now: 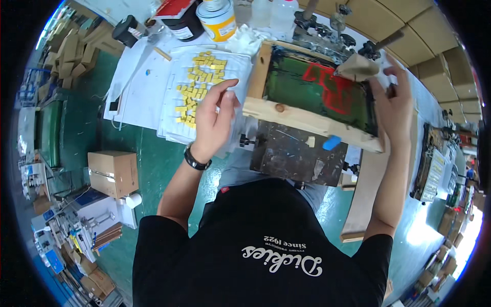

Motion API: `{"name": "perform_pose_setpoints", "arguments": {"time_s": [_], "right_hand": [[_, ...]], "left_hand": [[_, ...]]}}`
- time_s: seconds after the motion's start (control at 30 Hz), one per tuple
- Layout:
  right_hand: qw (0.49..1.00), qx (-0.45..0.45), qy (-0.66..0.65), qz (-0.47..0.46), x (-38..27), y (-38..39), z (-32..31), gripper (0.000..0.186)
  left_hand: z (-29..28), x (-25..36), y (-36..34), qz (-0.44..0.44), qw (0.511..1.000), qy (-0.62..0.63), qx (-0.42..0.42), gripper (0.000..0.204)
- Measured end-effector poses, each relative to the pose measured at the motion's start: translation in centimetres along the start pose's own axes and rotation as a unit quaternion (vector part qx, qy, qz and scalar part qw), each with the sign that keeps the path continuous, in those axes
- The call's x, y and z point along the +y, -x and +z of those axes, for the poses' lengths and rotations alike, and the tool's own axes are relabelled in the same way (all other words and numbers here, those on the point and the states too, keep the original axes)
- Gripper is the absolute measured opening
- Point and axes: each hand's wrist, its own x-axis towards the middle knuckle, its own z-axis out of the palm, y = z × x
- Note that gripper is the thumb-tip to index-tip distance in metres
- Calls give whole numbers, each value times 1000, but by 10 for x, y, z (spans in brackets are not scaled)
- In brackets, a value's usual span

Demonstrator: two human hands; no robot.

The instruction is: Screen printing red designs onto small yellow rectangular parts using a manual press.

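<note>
My left hand [217, 115] hovers over the sheets [169, 102] of small yellow blocks [197, 92], left of a wooden-framed screen [273, 110], its fingers apart and loosely bent, holding nothing visible. The screen's green mesh [291, 84] carries red ink [335, 100]. My right hand [394, 97] is at the frame's right side with fingers apart, next to a squeegee [358, 70] lying at the upper right of the screen. Under the raised near edge sits a dark scuffed platen [284, 153], with a blue piece [331, 143] and a small pale piece [310, 140] by that edge.
Ink tubs [181, 28], paint cans [217, 25], plastic bottles [281, 13] and metal clamps [319, 33] stand behind. A long board [363, 204] lies at right, beside a second printing station [429, 163]. A cardboard box [112, 171] sits at lower left; stacked boxes [419, 30] line the upper right.
</note>
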Motion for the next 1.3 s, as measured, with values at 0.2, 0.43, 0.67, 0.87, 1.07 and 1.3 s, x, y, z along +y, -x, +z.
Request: {"name": "perform_pose_setpoints", "arguments": {"time_s": [0.2, 0.43, 0.67, 0.87, 1.07, 1.3], "right_hand": [[994, 85, -62, 39, 18, -15, -35, 48], [948, 154, -227, 162, 90, 32, -36, 32], [995, -55, -32, 82, 94, 95, 21, 32], [991, -125, -29, 49, 61, 75, 49, 40], [991, -126, 27, -19, 49, 58, 55, 40], [997, -39, 50, -42, 62, 73, 56, 30]], "left_hand": [[-30, -63, -57, 88, 956, -280, -5, 14], [-35, -88, -82, 129, 913, -381, -67, 13], [-27, -89, -86, 71, 955, -284, -46, 17], [8, -62, -59, 112, 970, -213, -46, 18], [62, 2, -34, 32, 988, -94, -122, 17], [128, 7, -45, 102, 960, -158, -205, 24]]}}
